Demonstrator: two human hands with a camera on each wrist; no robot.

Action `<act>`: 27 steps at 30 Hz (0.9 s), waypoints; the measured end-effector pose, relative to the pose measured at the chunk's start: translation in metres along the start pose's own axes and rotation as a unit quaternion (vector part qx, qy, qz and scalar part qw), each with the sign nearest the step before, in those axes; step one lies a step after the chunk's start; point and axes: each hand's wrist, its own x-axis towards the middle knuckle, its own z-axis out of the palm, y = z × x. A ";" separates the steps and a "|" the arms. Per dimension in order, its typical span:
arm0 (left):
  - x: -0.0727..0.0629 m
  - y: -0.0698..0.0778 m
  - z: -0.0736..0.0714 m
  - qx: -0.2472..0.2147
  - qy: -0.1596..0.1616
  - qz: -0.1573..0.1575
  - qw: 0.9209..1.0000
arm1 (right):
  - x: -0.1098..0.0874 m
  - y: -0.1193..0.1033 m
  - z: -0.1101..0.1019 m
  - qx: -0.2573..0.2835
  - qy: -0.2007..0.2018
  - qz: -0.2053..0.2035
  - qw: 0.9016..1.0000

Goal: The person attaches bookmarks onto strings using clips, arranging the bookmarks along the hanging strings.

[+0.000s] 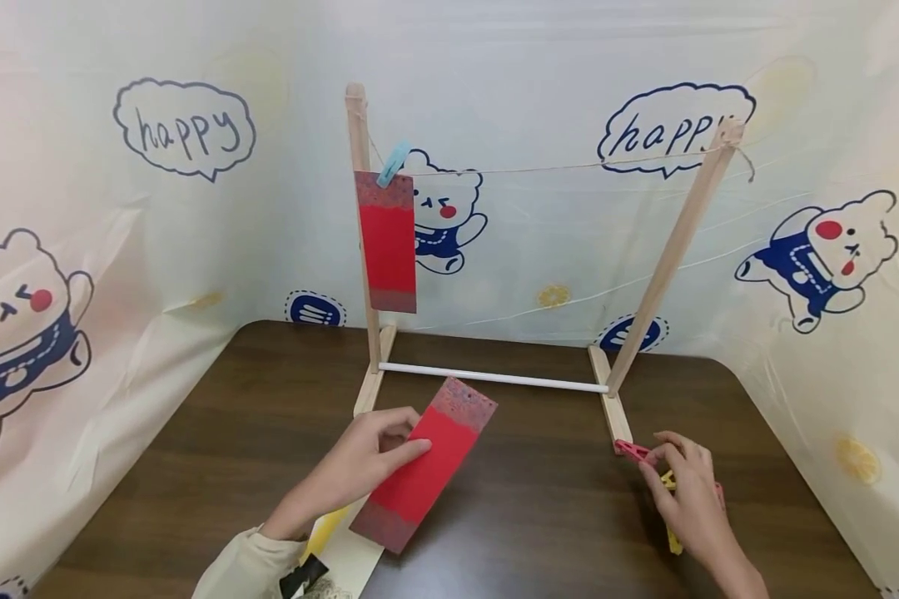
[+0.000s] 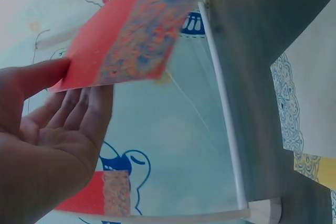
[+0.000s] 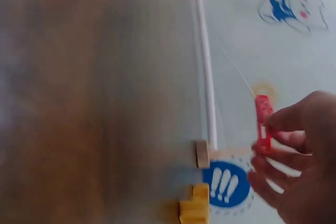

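Note:
My left hand (image 1: 378, 453) grips a red card (image 1: 434, 453) with patterned ends by its long left edge, thumb on top and fingers beneath. The card is tilted above the table. In my right hand (image 1: 687, 491) a red clothespin (image 1: 633, 450) is pinched between thumb and fingers; the right wrist view shows the same clothespin (image 3: 263, 123) at the fingertips. Yellow clothespins (image 1: 674, 541) lie on the table below that hand, partly hidden by it. A second red card (image 1: 389, 249) hangs from a string (image 1: 532, 170), held by a blue clothespin (image 1: 394, 164) near the left post.
A wooden frame with a left post (image 1: 359, 141), a right post (image 1: 674, 258) and a white rod (image 1: 494, 377) low between them stands on the dark table (image 1: 524, 499). White and yellow paper pieces (image 1: 348, 557) lie under my left forearm. A printed curtain (image 1: 524, 75) surrounds the table.

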 end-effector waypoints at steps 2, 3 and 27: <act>-0.002 0.003 -0.001 -0.017 0.009 -0.002 1.000 | -0.001 -0.011 -0.004 0.011 -0.006 -0.015 1.000; -0.003 0.005 -0.001 -0.028 0.012 -0.001 1.000 | -0.002 -0.017 -0.006 0.013 -0.011 -0.023 1.000; 0.040 0.022 -0.033 -0.087 0.151 0.066 0.982 | 0.086 -0.113 -0.076 -0.003 -0.010 -0.186 0.982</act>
